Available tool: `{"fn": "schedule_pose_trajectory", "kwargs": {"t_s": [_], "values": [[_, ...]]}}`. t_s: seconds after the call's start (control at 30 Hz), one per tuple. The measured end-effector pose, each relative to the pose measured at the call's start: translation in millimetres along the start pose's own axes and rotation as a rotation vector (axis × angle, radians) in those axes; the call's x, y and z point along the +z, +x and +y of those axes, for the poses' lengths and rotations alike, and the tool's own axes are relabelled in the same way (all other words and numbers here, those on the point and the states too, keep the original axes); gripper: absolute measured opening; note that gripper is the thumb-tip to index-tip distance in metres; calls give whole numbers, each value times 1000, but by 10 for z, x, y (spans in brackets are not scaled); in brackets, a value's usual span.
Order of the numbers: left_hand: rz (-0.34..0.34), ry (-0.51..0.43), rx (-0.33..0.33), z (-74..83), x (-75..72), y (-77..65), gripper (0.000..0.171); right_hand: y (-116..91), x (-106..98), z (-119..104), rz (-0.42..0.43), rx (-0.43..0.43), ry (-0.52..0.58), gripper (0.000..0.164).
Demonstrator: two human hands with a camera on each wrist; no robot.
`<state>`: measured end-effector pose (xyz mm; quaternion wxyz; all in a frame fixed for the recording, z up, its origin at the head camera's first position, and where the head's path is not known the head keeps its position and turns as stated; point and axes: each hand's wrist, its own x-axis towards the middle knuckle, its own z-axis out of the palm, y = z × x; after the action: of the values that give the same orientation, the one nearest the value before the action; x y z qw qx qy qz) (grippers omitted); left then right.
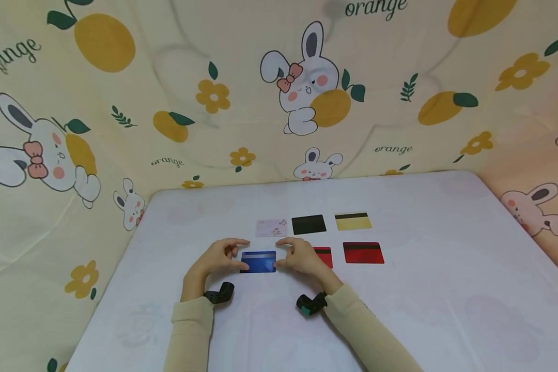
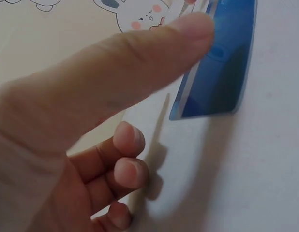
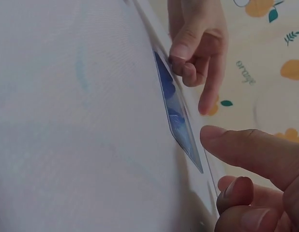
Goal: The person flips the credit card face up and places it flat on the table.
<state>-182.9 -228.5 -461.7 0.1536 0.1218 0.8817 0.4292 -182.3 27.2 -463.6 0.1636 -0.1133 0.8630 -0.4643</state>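
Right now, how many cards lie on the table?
6. Far row: pale card, black card, gold card. Near row: blue card, red card partly hidden by the right hand, another red card. More could lie hidden.

The head view is evenly lit and fairly crisp. Both wrist views look dimmer and softer, with a diffuse shadow falling beside the blue card.

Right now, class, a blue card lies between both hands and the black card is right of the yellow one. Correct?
Not quite: the head view shows the black card left of the yellow card. The blue card lies between the left hand and right hand.
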Motion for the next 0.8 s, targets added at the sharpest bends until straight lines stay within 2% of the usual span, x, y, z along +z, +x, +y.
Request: {"fn": "schedule_pose_trajectory", "kwargs": {"t_s": [0.13,0.37,0.8], "values": [[-4,6,13,-27,-9,-10,61,-18,3,-4,4,10,19,52],[-11,37,-22,-66,-13,-30,58,-56,40,-29,-42,10,-6,52],[8,72,-23,-64,-10,-36,51,-43,111,-59,15,-22,-99,48]]}}
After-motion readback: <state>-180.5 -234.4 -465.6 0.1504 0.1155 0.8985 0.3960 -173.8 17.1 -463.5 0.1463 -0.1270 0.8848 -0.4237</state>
